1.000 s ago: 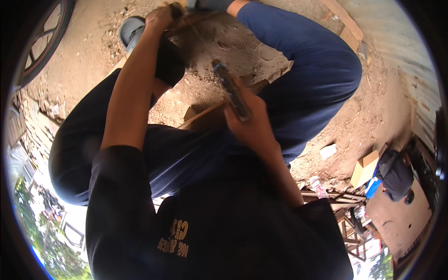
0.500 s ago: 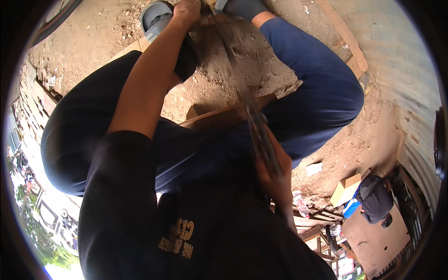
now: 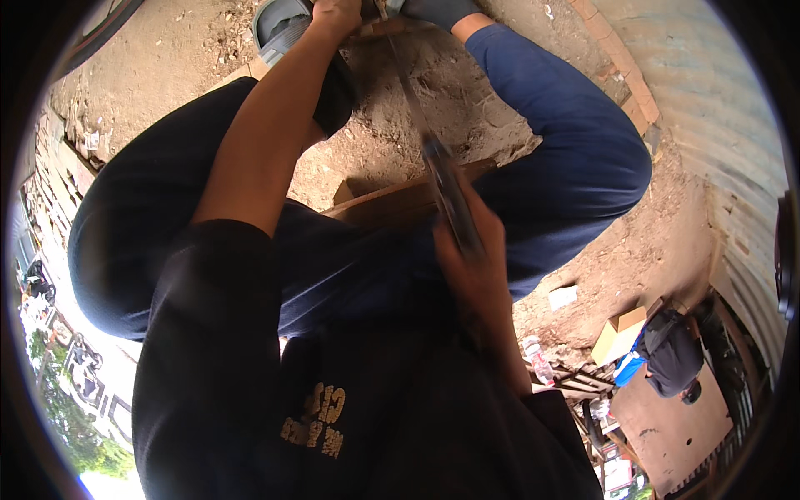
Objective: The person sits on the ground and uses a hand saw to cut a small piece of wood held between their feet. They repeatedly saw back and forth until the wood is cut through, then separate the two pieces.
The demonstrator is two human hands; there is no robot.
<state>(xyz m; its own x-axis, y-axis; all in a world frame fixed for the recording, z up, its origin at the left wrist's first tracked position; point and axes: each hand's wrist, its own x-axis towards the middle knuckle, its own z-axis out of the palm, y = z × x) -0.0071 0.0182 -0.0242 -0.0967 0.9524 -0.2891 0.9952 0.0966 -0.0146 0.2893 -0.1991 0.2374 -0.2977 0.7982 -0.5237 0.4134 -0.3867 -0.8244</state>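
My right hand (image 3: 475, 237) is closed round the dark handle of a handsaw (image 3: 406, 87), whose long narrow blade reaches away from me between my feet. The blade's far end meets a piece of wood (image 3: 385, 27) at the top edge of the view. My left hand (image 3: 337, 15) is closed at the near left of that wood, beside my left sandal (image 3: 282, 29); its fingers are partly cut off by the picture's edge. Under the saw handle, a wooden plank (image 3: 392, 202) lies across in front of my lap.
Packed dirt (image 3: 467, 100) covers the ground between my legs. A corrugated metal wall (image 3: 708, 108) rises at the right. Lower right, another person (image 3: 673, 354) is by a wooden board (image 3: 667, 433), near a cardboard box (image 3: 618, 335) and a plastic bottle (image 3: 537, 362). A wheel (image 3: 104, 33) shows upper left.
My right hand has pushed the handsaw forward, away from my body, and slightly left. My left hand and both feet stay nearly in place.
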